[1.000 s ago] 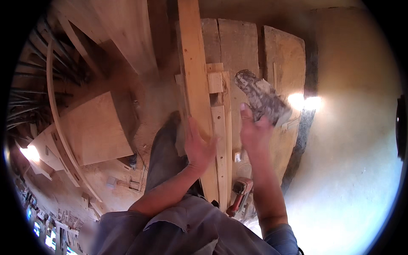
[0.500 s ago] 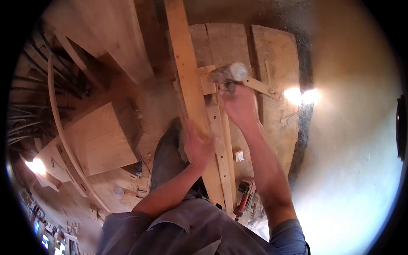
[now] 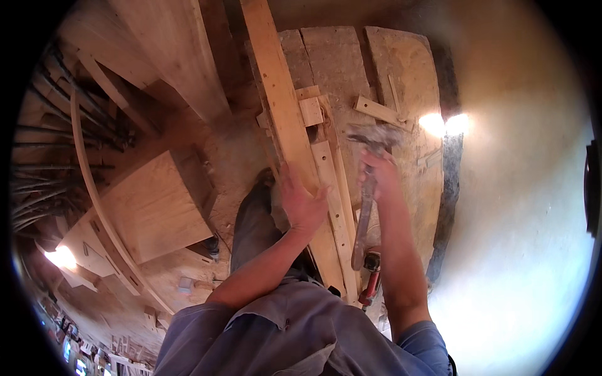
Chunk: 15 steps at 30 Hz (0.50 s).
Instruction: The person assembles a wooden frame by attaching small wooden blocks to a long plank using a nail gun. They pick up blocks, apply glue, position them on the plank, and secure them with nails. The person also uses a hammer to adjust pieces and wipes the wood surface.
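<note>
Left hand (image 3: 304,203) laid over the plank (image 3: 290,125), thumb spread toward the right edge; cannot tell a firm grip from a flat rest. Right hand (image 3: 381,175) closed around the hammer (image 3: 364,219), high on the handle, just below the head. Hammer to the right of the plank, apart from it; head blurred, exact shape unclear.

Possible faults, by judgement: bruised left fingers, from a swing straying left; shifted plank, from light pressure under the left hand; skewed blow, from so short a hold on the handle; handle caught on the red power tool (image 3: 370,285), from a low backswing.

Pose: left forearm slanting in from lower left, elbow bent; right forearm nearly upright in view, handle pointing back toward the body.

Beside the plank, on the right: narrow strip (image 3: 338,222) with drilled holes. Farther up: small block (image 3: 311,112) against the plank edge. Beyond, on the broad wooden slab (image 3: 407,75): short drilled piece (image 3: 376,109), lying aslant.
</note>
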Available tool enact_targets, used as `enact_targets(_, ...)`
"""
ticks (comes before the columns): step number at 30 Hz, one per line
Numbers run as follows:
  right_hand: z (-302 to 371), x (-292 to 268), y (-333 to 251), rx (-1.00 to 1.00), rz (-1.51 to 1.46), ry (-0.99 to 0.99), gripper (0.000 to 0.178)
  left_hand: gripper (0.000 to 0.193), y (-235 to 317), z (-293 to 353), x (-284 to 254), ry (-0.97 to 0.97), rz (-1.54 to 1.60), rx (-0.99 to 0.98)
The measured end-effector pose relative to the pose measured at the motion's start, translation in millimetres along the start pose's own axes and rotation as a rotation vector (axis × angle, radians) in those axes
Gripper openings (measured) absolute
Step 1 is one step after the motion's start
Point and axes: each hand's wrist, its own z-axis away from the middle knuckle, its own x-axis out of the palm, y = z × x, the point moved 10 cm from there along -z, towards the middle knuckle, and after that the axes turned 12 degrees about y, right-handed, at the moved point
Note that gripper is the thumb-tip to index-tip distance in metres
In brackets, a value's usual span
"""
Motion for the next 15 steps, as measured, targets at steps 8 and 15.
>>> enact_targets(8, -152.9, -177.5, 35.0, 0.161, -0.925, -0.100, 0.011, 0.095, -14.3, -8.5, 5.8, -0.107, 0.108, 0.054)
enact_targets(15, -154.7, -185.1, -3.5, -0.035, -0.970, -0.233, 0.019, 0.081, 106.1, -105.8, -24.5, -0.010, -0.235, 0.755)
